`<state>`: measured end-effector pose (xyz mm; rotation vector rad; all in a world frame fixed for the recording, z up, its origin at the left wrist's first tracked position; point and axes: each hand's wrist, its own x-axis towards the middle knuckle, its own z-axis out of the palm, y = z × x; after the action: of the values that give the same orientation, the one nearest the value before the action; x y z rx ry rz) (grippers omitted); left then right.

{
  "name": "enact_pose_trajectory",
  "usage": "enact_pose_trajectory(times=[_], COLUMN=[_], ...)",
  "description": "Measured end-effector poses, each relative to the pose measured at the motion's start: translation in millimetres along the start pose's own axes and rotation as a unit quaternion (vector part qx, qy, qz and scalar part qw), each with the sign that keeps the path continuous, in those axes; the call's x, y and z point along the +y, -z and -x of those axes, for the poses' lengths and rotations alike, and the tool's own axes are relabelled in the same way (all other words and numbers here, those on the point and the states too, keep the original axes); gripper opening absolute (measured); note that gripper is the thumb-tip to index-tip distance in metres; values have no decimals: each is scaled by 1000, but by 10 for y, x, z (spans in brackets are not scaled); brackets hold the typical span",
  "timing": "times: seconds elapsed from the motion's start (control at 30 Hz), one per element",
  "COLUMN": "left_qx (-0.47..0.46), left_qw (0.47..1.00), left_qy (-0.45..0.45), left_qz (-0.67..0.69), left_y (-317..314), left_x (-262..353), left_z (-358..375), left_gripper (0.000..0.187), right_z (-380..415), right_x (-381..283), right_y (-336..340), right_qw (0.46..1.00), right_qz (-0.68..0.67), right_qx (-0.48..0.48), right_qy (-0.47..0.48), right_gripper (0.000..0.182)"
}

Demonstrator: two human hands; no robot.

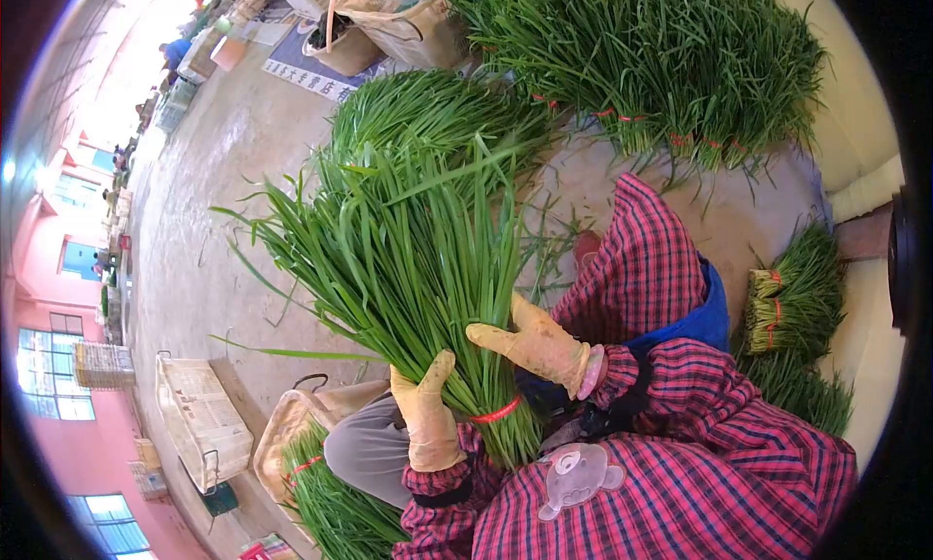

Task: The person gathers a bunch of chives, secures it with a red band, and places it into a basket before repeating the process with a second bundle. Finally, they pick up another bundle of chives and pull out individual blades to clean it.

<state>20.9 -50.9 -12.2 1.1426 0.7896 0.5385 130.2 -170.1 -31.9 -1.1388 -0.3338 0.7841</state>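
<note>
A large bundle of long green leafy stalks (418, 259) stands between my hands, its leaves fanning up and away from me. A red band (498, 411) circles its lower end near my lap. My left hand (428, 414), in a pale yellow glove, is wrapped against the bundle's left side, thumb up. On the right side my right hand (539, 341), gloved the same way, presses on the stalks with its thumb across them. The fingers behind the bundle are hidden.
Banded green bundles (661, 64) lie at the top right, with smaller ones (797, 293) at the right. A basket (267, 443) holding greens is beside my knee. A white crate (209, 419) stands at the left. More containers (408, 30) are at the top.
</note>
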Motion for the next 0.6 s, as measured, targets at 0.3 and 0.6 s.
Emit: enact_pose_trajectory(times=[0.3,0.6], left_qx=[-16,-82], left_qw=[1000,996], left_qy=[-4,-44], left_qz=[0,-17], left_y=[27,-92], left_x=[-17,82], left_z=[-20,33], left_gripper=[44,56], right_z=[12,21], right_x=[-41,37], right_y=[112,76], right_qw=[995,997], right_qz=[-50,71], right_qx=[-37,-19], right_qy=[-82,0], right_gripper=[44,49])
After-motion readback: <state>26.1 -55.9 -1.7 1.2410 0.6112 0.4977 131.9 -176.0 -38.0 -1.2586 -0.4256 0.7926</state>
